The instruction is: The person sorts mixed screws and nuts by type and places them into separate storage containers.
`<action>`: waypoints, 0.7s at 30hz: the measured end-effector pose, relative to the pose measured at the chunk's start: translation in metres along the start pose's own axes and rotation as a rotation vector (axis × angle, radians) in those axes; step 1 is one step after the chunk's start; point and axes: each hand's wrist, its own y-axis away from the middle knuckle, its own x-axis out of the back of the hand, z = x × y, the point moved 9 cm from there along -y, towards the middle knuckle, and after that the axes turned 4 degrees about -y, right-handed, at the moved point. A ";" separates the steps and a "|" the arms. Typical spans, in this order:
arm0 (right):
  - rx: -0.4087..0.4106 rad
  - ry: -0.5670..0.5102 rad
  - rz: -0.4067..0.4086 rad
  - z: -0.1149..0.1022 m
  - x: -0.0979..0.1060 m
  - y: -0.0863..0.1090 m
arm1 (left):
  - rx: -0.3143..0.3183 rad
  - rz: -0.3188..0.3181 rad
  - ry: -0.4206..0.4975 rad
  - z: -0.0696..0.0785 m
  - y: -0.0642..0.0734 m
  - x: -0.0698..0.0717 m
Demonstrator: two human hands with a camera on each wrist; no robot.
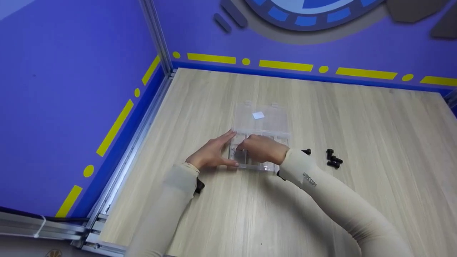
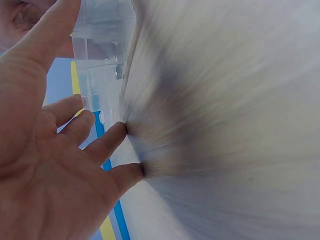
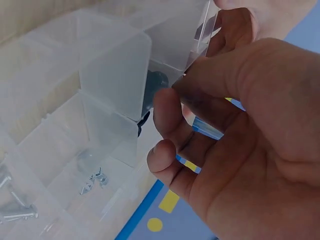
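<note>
A clear plastic compartment box (image 1: 251, 167) lies on the table with its lid (image 1: 275, 121) folded back, away from the person. Spread along the box's left end is my left hand (image 1: 212, 151), thumb at the front corner and fingers toward the rear. In the left wrist view two of its fingertips (image 2: 119, 132) rest on the tabletop. My right hand (image 1: 264, 146) reaches down into a left compartment, fingers bent (image 3: 165, 112). Beside those fingers a dark piece (image 3: 156, 82) shows inside; I cannot tell if they hold it.
Small silver pieces (image 3: 95, 181) and silver screws (image 3: 17, 202) lie in other compartments. A white square (image 1: 258, 115) is on the lid. Several black bolts (image 1: 334, 163) lie on the table (image 1: 375, 142) to the right. Blue walls (image 1: 303, 53) stand behind and at left.
</note>
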 end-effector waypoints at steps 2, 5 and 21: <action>-0.004 -0.006 0.001 0.000 0.000 0.000 | -0.005 0.002 -0.001 0.000 0.000 0.000; -0.004 -0.012 0.001 0.001 -0.001 0.000 | -0.017 0.002 -0.012 0.001 0.000 -0.001; 0.045 -0.039 0.079 0.004 0.003 0.003 | -0.011 0.003 -0.017 -0.002 -0.002 -0.001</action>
